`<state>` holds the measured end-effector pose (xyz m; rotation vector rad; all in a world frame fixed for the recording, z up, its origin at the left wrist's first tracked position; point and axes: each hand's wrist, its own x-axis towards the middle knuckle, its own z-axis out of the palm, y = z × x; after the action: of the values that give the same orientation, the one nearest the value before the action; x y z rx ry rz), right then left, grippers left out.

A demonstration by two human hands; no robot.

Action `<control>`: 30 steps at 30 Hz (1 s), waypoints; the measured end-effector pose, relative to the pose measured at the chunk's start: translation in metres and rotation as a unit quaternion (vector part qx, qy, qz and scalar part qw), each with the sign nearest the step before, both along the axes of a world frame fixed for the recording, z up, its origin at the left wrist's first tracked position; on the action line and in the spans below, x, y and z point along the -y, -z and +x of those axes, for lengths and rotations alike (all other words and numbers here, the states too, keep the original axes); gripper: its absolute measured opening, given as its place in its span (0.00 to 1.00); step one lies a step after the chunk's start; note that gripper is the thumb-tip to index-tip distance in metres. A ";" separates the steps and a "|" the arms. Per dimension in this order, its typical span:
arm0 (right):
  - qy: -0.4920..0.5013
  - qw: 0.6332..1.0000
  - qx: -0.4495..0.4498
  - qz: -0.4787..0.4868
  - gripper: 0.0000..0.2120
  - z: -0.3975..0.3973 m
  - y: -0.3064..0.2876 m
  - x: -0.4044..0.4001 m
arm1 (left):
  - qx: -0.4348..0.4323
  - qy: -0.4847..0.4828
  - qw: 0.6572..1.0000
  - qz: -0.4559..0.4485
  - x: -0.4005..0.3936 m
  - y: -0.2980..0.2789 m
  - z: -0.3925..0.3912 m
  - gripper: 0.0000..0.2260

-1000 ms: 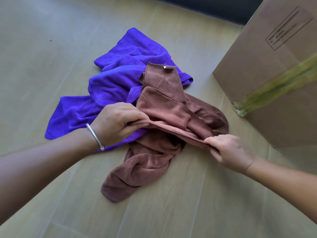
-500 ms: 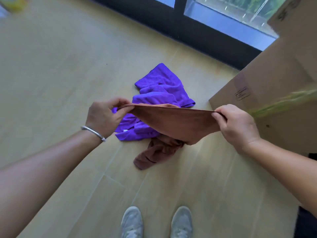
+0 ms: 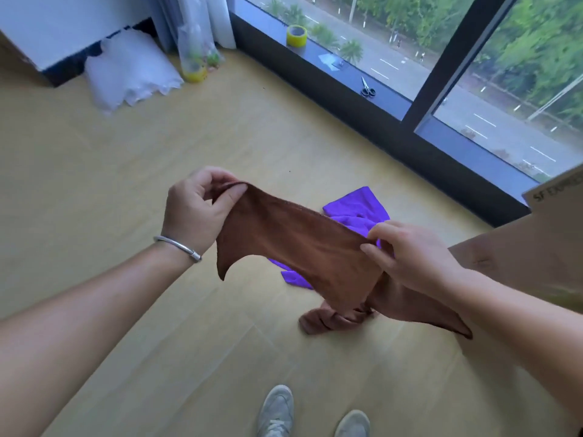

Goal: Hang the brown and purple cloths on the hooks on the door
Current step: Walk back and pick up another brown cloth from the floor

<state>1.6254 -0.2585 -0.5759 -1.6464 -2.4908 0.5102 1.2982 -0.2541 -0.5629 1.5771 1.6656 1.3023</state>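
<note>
The brown cloth [image 3: 293, 244] is stretched in the air between my two hands. My left hand [image 3: 197, 209] pinches one corner of its top edge; my right hand [image 3: 407, 253] grips the edge further along. The lower end of the brown cloth still touches the floor in a crumpled bunch. The purple cloth [image 3: 358, 212] lies on the wooden floor behind and below it, partly hidden by the brown cloth. No door or hooks are in view.
A large cardboard box [image 3: 536, 247] stands at the right. A window sill [image 3: 347, 74] along the back holds a roll of yellow tape [image 3: 296, 35] and scissors [image 3: 367, 88]. A white pillow [image 3: 129, 67] lies at the far left. My shoes [image 3: 277, 411] are at the bottom.
Both hands have lifted the brown cloth off the purple one and spread it out. The view has risen as I stood up, so the window and far corner came into sight.
</note>
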 end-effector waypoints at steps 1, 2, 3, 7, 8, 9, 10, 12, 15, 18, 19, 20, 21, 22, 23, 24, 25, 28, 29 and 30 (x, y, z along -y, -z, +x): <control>-0.006 1.000 -0.007 -0.008 0.10 -0.017 -0.006 -0.002 | 0.004 0.011 1.000 -0.008 0.002 -0.009 -0.004 0.07; -0.010 1.000 -0.021 -0.019 0.09 -0.035 -0.011 -0.003 | -0.003 0.026 0.999 -0.019 0.005 -0.016 -0.007 0.07; -0.015 0.998 -0.046 -0.030 0.09 -0.055 -0.017 -0.005 | -0.015 0.046 0.998 -0.032 0.008 -0.023 -0.009 0.08; -0.048 0.977 -0.187 -0.087 0.17 -0.137 -0.042 -0.008 | -0.019 0.113 0.991 -0.068 0.021 -0.034 -0.016 0.09; -0.058 0.971 -0.207 -0.106 0.18 -0.156 -0.047 -0.006 | -0.003 0.116 0.990 -0.077 0.024 -0.035 -0.018 0.10; -0.064 0.966 -0.221 -0.120 0.16 -0.170 -0.049 -0.003 | 0.013 0.115 0.989 -0.088 0.026 -0.035 -0.020 0.10; -0.063 0.961 -0.234 -0.130 0.12 -0.184 -0.049 0.000 | 0.029 0.110 0.989 -0.098 0.028 -0.035 -0.024 0.11; -0.048 0.954 -0.263 -0.134 0.09 -0.203 -0.044 0.006 | 0.063 0.106 0.986 -0.114 0.035 -0.033 -0.035 0.12; -0.027 0.949 -0.283 -0.137 0.12 -0.219 -0.035 0.013 | 0.096 0.085 0.984 -0.121 0.045 -0.028 -0.053 0.14; -0.033 0.948 -0.284 -0.138 0.07 -0.233 -0.032 0.015 | 0.104 0.044 0.987 -0.114 0.060 -0.017 -0.074 0.15; -0.034 0.950 -0.281 -0.134 0.07 -0.236 -0.032 0.015 | 0.099 0.034 0.989 -0.108 0.066 -0.013 -0.079 0.15; -0.036 0.950 -0.279 -0.134 0.07 -0.240 -0.033 0.013 | 0.082 0.023 0.991 -0.101 0.073 -0.009 -0.084 0.15; -0.041 0.949 -0.282 -0.136 0.07 -0.244 -0.033 0.012 | 0.055 0.017 0.994 -0.095 0.079 -0.006 -0.089 0.15; -0.045 0.947 -0.286 -0.140 0.06 -0.248 -0.034 0.010 | 0.024 0.013 0.995 -0.093 0.086 -0.002 -0.094 0.16; -0.047 0.946 -0.288 -0.143 0.05 -0.252 -0.035 0.008 | -0.007 0.007 0.996 -0.092 0.092 0.001 -0.097 0.18; -0.048 0.945 -0.289 -0.144 0.04 -0.256 -0.036 0.007 | -0.034 -0.002 0.995 -0.094 0.097 0.005 -0.100 0.18; -0.053 0.945 -0.288 -0.143 0.02 -0.260 -0.038 0.006 | -0.053 -0.015 0.994 -0.097 0.102 0.008 -0.102 0.18; -0.076 0.945 -0.283 -0.142 0.03 -0.272 -0.043 0.006 | -0.073 -0.053 0.988 -0.128 0.111 0.015 -0.100 0.18; -0.081 0.945 -0.284 -0.139 0.03 -0.274 -0.044 0.006 | -0.075 -0.065 0.986 -0.137 0.111 0.017 -0.097 0.18; -0.087 0.945 -0.286 -0.136 0.03 -0.276 -0.045 0.007 | -0.076 -0.081 0.984 -0.140 0.111 0.020 -0.094 0.17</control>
<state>1.3493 -0.2653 -0.5310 -1.1208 -2.1906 1.2033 1.2039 -0.3654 -0.5828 1.4257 2.0088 0.9873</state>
